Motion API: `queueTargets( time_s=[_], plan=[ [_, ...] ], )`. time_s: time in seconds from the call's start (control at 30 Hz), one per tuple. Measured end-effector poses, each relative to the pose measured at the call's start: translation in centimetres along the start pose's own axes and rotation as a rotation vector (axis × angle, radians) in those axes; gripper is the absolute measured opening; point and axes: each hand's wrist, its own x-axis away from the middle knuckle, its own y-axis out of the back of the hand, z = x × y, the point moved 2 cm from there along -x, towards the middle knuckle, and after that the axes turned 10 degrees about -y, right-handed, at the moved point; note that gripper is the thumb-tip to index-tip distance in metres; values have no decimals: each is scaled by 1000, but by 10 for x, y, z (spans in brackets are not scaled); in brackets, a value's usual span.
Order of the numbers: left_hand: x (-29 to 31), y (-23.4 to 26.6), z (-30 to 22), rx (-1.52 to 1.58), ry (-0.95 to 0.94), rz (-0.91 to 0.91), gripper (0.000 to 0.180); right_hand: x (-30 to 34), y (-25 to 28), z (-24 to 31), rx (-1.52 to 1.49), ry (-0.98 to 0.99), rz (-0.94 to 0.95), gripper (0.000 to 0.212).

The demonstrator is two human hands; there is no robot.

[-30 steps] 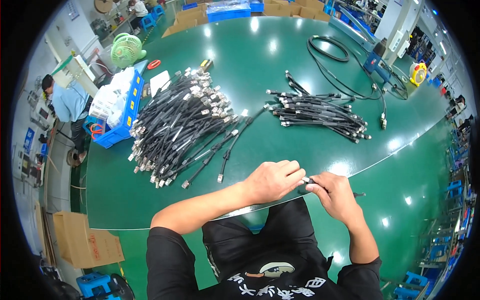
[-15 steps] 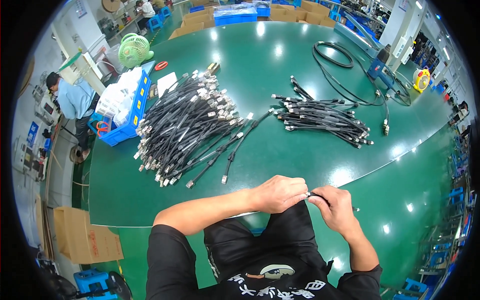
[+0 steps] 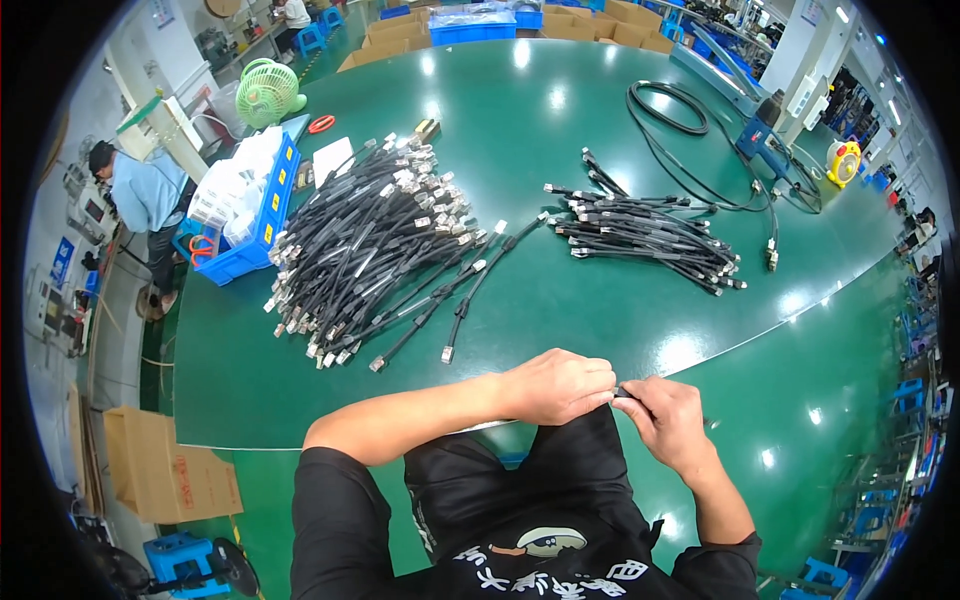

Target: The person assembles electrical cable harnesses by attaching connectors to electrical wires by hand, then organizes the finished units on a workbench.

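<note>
My left hand (image 3: 560, 388) and my right hand (image 3: 666, 414) meet in front of my lap, at the near edge of the green table (image 3: 570, 310). Between them is a short black network cable (image 3: 623, 393), pinched by the fingers of both; most of it is hidden in the grip. Its far end sticks out past the right hand, small and blurred. Ahead on the left lies a big heap of short black network cables (image 3: 365, 255) with clear-and-metal plugs. A smaller bundle of such cables (image 3: 645, 238) lies to the right, and a few single ones stretch between the two.
A blue bin (image 3: 262, 240) with white bags and red-handled scissors stands at the left edge, near a green fan (image 3: 268, 93). Far right are a long coiled black cable (image 3: 690, 128), a blue heat gun (image 3: 762, 140) and a yellow fan (image 3: 843, 162). A person (image 3: 150, 205) stands beyond the left edge.
Both hands keep nearly the same place. The right fingers have shifted slightly on the cable, and less of its plug shows between the hands. The table piles lie as before.
</note>
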Motion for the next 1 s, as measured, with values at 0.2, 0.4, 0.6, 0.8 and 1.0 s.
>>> queueTargets(
  time_s=[0.2,0.4,0.6,0.8,1.0],
  plan=[
    [6,-3,8,792,513,-37,31,-7,7,2,10,86,-102,23],
    [3,4,4,384,322,-5,19,-11,12,8,-144,-255,164,27],
    [6,-5,7,273,118,-114,17,-11,12,5,-121,-235,187,24],
    [1,1,-1,-17,31,2,13,-7,12,2,-337,-442,262,22],
    [2,4,0,14,20,-57,11,-10,11,1,-386,-447,235,20]
  ],
)
